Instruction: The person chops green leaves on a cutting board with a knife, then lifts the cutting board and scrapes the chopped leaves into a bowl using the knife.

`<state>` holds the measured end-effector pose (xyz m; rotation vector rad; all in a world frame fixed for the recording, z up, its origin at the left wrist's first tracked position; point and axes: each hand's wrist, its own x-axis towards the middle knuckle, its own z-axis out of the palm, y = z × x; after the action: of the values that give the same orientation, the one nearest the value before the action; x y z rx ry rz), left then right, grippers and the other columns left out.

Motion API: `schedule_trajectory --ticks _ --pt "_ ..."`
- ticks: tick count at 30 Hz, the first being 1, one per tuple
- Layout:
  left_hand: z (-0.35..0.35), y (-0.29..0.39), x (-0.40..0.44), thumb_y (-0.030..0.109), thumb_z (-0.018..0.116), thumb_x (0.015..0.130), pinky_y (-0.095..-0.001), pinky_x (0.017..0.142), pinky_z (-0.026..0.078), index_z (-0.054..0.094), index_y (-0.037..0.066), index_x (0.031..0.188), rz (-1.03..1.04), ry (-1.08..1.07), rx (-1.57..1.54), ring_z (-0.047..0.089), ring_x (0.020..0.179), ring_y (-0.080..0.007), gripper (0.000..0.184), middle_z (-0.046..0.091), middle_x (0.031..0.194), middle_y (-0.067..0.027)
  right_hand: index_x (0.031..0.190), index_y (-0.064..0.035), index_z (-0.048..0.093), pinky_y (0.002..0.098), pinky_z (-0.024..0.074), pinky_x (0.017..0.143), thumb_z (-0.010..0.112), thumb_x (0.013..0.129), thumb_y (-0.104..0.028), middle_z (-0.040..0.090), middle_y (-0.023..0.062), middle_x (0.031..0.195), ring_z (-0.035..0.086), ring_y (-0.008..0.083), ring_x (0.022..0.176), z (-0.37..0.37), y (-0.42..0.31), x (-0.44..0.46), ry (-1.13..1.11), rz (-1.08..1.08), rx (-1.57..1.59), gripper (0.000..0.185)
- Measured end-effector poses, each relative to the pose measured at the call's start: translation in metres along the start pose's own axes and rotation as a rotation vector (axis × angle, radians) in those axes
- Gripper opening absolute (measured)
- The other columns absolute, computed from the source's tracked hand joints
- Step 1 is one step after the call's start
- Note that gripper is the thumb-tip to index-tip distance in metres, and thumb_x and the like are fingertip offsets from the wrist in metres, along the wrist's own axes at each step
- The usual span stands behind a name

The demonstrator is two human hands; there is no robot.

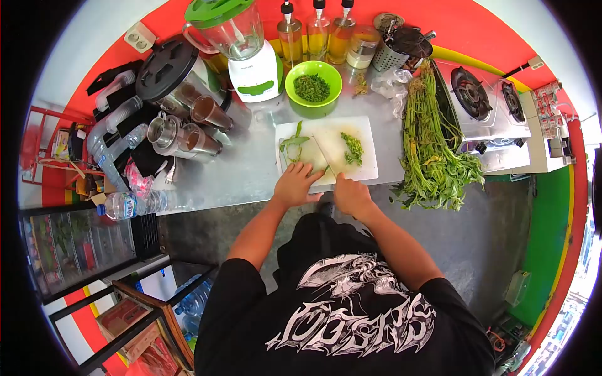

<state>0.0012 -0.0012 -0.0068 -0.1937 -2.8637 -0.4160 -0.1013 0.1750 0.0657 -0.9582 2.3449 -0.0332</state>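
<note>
Red wall (458, 25) behind, a metal bench (241, 172) is seen from above, with a person in a black printed shirt (351, 307) standing at its near edge. At far left, a water bottle (125, 205) is laid near the bench's edge; beyond it, a black-lidded container (168, 70) is set near steel cups, followed by a white blender (254, 75). Next, a white cutting board (370, 147) is placed before the person, with a green bowl (313, 108) of chopped greens behind it. On the board's left half, green leaves (292, 144) are spread, just beyond the left-hand grip (295, 186), which is laid low with fingers partly spread; whether anything is pinched cannot be told. A knife (328, 155) is held by its handle in the closed right-hand grip (352, 198), its blade slanted away and leftward. The leaves lie left of the blade, nearer the left hand; a chopped pile (352, 149) is gathered to its right. Further right, leafy stalks (433, 144) are heaped lengthwise beside a stove (495, 106).
</note>
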Motion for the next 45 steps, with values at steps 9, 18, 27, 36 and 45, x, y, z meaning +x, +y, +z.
schedule_trajectory --ticks 9,18,27,36,45 --pt "-0.005 -0.001 0.002 0.049 0.079 0.068 -0.0446 0.088 0.042 0.062 0.017 0.123 -0.011 -0.023 -0.044 0.051 0.102 -0.0321 0.066 0.051 0.106 -0.01 0.105 0.0004 0.05 0.0489 0.0577 0.072 0.057 0.09 -0.017 0.07 0.0231 0.089 0.072 0.0393 0.082 0.026 0.004 0.015 0.119 -0.006 0.03 0.023" --pt "-0.003 0.001 0.002 0.049 0.078 0.069 -0.0436 0.087 0.042 0.061 0.018 0.123 -0.026 -0.034 -0.037 0.05 0.098 -0.0295 0.065 0.05 0.099 -0.008 0.105 0.0004 0.051 0.0455 0.0581 0.075 0.061 0.086 -0.014 0.071 0.0219 0.091 0.072 0.0373 0.086 0.031 -0.004 0.015 0.113 0.038 0.092 0.026" --pt "-0.008 0.005 0.004 0.048 0.079 0.068 -0.043 0.084 0.042 0.059 0.018 0.124 -0.03 -0.041 -0.044 0.05 0.097 -0.0295 0.067 0.048 0.098 -0.0077 0.109 0.0023 0.05 0.0466 0.0575 0.078 0.065 0.086 -0.014 0.07 0.0238 0.098 0.071 0.0385 0.092 0.025 -0.007 0.01 0.026 0.04 0.085 0.032" --pt "-0.004 0.002 0.001 0.049 0.077 0.07 -0.0436 0.085 0.042 0.06 0.017 0.123 -0.015 0.002 -0.031 0.05 0.1 -0.0303 0.064 0.049 0.102 -0.0088 0.113 0.0028 0.047 0.0448 0.0578 0.078 0.066 0.087 -0.016 0.07 0.0233 0.097 0.071 0.0375 0.093 0.026 -0.014 0.002 -0.012 0.067 0.08 0.038" --pt "-0.003 0.002 0.0 0.052 0.075 0.071 -0.0445 0.086 0.042 0.061 0.016 0.123 -0.006 0.032 -0.043 0.051 0.102 -0.0327 0.064 0.05 0.108 -0.0107 0.108 0.0019 0.046 0.0469 0.0573 0.078 0.063 0.088 -0.017 0.07 0.0242 0.095 0.071 0.0396 0.091 0.017 -0.011 0.002 0.02 0.01 0.063 0.032"
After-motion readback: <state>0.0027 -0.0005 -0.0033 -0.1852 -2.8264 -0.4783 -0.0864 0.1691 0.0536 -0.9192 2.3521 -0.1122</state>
